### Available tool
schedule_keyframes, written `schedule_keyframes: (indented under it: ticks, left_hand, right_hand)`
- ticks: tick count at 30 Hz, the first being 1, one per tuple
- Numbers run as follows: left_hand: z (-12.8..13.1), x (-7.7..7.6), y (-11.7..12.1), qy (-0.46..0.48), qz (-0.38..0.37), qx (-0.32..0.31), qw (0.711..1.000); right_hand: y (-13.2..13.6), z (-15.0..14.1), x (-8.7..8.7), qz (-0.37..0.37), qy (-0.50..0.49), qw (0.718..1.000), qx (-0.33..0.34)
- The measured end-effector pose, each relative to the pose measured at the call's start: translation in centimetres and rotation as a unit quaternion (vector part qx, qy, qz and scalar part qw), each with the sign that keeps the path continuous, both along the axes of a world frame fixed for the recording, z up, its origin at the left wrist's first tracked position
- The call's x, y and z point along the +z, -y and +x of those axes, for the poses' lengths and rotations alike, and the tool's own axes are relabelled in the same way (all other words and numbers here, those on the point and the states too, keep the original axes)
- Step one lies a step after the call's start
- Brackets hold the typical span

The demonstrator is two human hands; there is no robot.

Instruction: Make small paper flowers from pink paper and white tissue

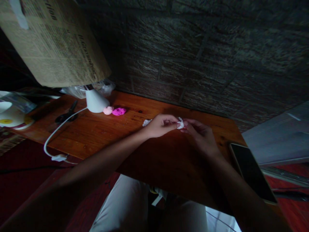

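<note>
Between the fingertips of both hands is a small crumpled white piece [180, 123], like paper or soft clay; I cannot tell which. My left hand [161, 125] pinches it from the left, its fingers curled. From the other side my right hand [202, 135] grips it with thumb and fingers. Another white crumpled lump [146, 122] lies on the table just behind my left hand, partly hidden by it. Farther left, a pale pink lump [108, 110] and a bright magenta lump [119, 111] sit side by side against the lamp's foot.
A lamp with a newsprint shade [70, 45] and white base [95, 101] stands on the wooden table [135, 106], its cord [50, 140] over the front edge. Dark scissors [69, 114] and a white cup [14, 117] are left. A phone [252, 172] lies right. Behind is a stone-patterned wall [169, 51].
</note>
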State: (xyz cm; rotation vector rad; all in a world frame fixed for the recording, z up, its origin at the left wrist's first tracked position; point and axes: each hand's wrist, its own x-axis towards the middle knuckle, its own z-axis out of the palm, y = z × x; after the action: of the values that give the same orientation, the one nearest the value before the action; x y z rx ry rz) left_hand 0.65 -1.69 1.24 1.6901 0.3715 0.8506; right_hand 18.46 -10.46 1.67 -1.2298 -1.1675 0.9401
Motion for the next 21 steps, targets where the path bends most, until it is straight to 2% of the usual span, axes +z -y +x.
schedule_keyframes:
  ticks: [7, 14, 21]
  left_hand:
    - [0.23, -0.09, -0.06, 0.002, -0.029, 0.016, 0.999]
    - [0.26, 0.35, 0.44, 0.026, -0.066, -0.001, 0.997]
    - [0.35, 0.33, 0.53, 0.012, -0.106, -0.017, 0.994]
  right_hand:
    - [-0.12, -0.20, -0.18, 0.010, -0.007, 1.000, 0.002]
    - [-0.19, -0.27, -0.10, 0.009, 0.004, 1.000, -0.011]
    - [-0.14, -0.58, -0.06, 0.018, 0.029, 0.999, -0.038]
